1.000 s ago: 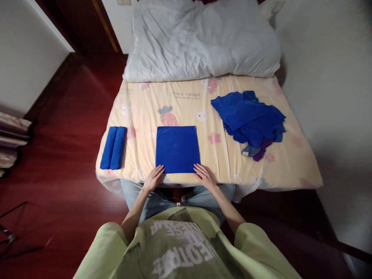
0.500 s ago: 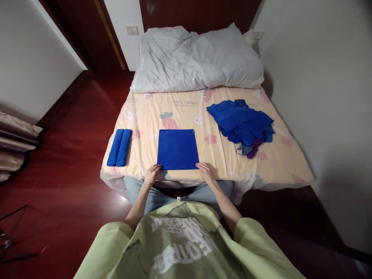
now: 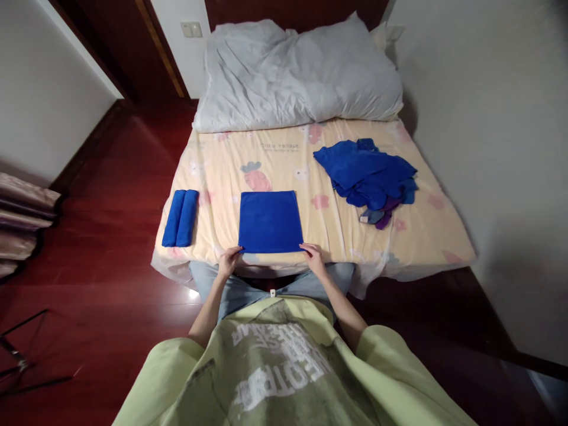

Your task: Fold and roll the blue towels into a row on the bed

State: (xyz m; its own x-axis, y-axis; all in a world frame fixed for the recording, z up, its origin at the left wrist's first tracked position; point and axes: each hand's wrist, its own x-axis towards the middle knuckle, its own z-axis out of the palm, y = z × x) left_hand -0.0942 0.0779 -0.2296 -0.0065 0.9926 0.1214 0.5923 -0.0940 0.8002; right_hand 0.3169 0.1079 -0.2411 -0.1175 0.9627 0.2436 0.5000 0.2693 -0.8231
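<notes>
On pale-yellow printed bedsheet [image 3: 222, 177], our L hand [image 3: 229, 260] & R hand [image 3: 314, 259] pinch flat, square blue cloth [image 3: 270, 222] @ near corners; uneven pull cd. skew it.

From afar I see a bed [image 3: 426, 236] with a cream sheet [image 3: 217, 168], printed with carrots and rabbits. Near its front edge, one square blue cloth [image 3: 270, 222] lies flat. At the left, two rolled blue cloths [image 3: 188, 218] lie side by side; at the right, a loose heap of mostly blue cloths [image 3: 370, 177]; across the far end, a white-grey quilt [image 3: 297, 80].
</notes>
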